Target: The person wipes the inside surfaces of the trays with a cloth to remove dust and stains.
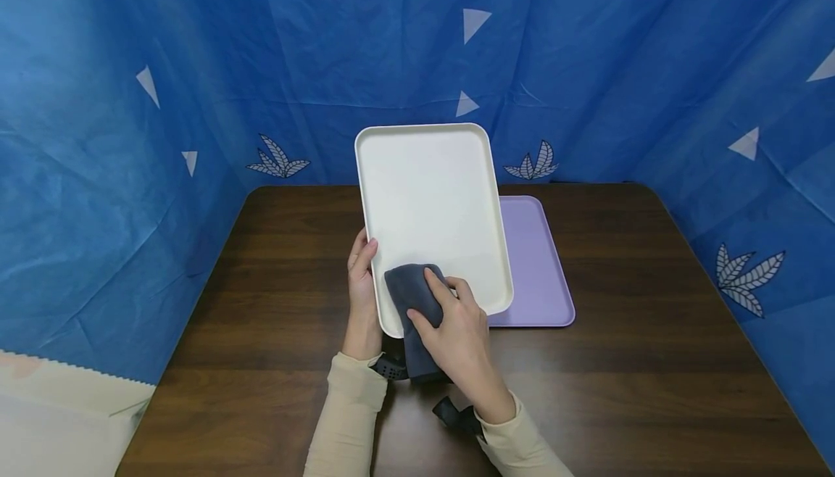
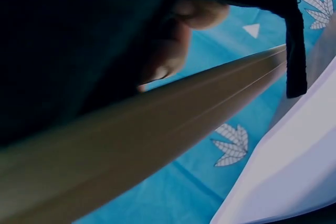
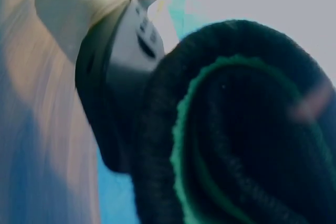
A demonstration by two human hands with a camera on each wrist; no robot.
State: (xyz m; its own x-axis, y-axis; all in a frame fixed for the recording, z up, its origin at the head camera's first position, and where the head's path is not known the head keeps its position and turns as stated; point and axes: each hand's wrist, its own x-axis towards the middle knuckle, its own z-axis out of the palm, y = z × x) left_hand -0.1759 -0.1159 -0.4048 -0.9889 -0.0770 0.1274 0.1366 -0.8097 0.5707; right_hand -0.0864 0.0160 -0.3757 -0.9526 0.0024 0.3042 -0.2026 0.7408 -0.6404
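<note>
A white rectangular tray (image 1: 430,194) is held up at a tilt over the table, its inner face toward the head camera. My left hand (image 1: 362,292) grips its left edge, thumb at the rim and the other fingers partly hidden. My right hand (image 1: 459,328) holds a folded dark grey cloth (image 1: 412,290) against the tray's lower left part, and the cloth's end hangs below the rim. Close up in the right wrist view, the folded cloth (image 3: 163,108) shows a green edge. The left wrist view looks along the side of the tray (image 2: 152,119), with fingers beyond it.
On the brown wooden table (image 1: 280,296), a lilac tray (image 1: 538,267) lies flat, partly covered by the white one in the head view. Blue patterned curtains (image 1: 326,64) surround the table at the back and sides. Both wrists wear dark strapped devices.
</note>
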